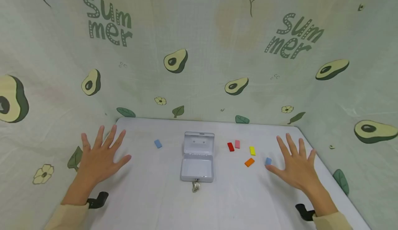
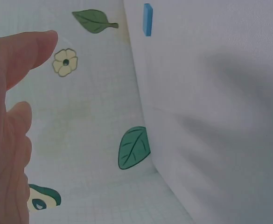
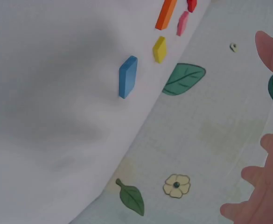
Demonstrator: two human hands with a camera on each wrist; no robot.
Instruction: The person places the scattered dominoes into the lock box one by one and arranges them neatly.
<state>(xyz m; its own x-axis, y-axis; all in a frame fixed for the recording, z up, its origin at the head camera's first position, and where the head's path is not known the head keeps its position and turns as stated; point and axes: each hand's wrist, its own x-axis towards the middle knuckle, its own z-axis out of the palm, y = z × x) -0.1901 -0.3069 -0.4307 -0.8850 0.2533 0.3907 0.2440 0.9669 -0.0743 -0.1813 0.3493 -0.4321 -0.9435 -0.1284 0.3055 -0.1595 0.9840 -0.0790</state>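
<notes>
Both hands hover over the sides of a white table, fingers spread, holding nothing. My left hand (image 1: 98, 159) is at the left, nearest to a blue block (image 1: 158, 144). At the right, my right hand (image 1: 296, 169) has its thumb tip overlapping a second blue block (image 1: 268, 161) in the head view; the right wrist view shows this block (image 3: 128, 77) apart from the hand. Between the hands lies a small light-grey metal box (image 1: 197, 167), its lid (image 1: 199, 143) tipped back. Keys (image 1: 196, 186) hang at its front lock. The box's inside looks bare.
Right of the box lie a red block (image 1: 230, 147), a pink block (image 1: 237, 144), a yellow block (image 1: 252, 150) and an orange block (image 1: 249, 162). A printed cloth (image 1: 199, 33) with avocados and lettering rises behind the table (image 1: 149, 202) and along its sides.
</notes>
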